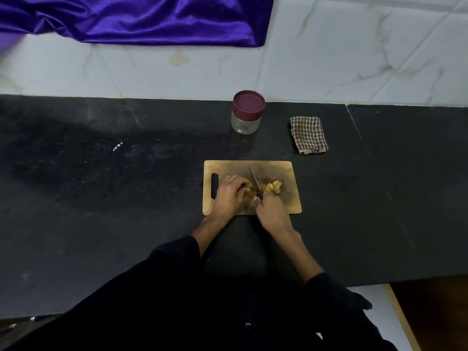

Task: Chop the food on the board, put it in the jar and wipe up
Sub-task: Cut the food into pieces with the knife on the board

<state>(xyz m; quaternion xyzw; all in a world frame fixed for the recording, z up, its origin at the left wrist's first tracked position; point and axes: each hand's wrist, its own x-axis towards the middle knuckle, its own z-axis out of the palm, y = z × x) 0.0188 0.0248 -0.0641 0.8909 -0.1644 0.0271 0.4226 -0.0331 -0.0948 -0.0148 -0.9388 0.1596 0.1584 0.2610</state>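
Worktop: a black stone worktop (101,198) runs across the view, dusty and scuffed, with a pale marbled tile wall (329,46) behind it.
Board: a wooden chopping board (288,173) lies flat on the worktop in front of the person, its dark slotted handle hole at the left end.
Food: yellowish chopped pieces (273,186) sit in a small heap right of the board's middle; an uncut brownish piece (247,190) lies just left of the blade, mostly hidden under fingers.
Knife: a knife (255,180) with a slim blade and dark handle points away from the person, blade between the uncut piece and the chopped heap.
Left hand: the left hand (229,192) rests on the board with fingers curled down over the uncut piece, holding it in place beside the blade.
Right hand: the right hand (272,211) is wrapped around the knife handle, gripping it firmly, with the wrist over the board's near edge.
Jar: a clear jar (246,115) with a maroon lid screwed on stands upright behind the board, near the wall, well apart from the food.
Cloth: a folded brown-and-white checked cloth (308,134) lies flat on the worktop to the right of the jar, apart from both jar and board.
Fabric: shiny purple fabric (139,19) hangs over the wall at the upper left.
Sleeves: dark sleeves (177,254) cover both forearms short of the wrists.
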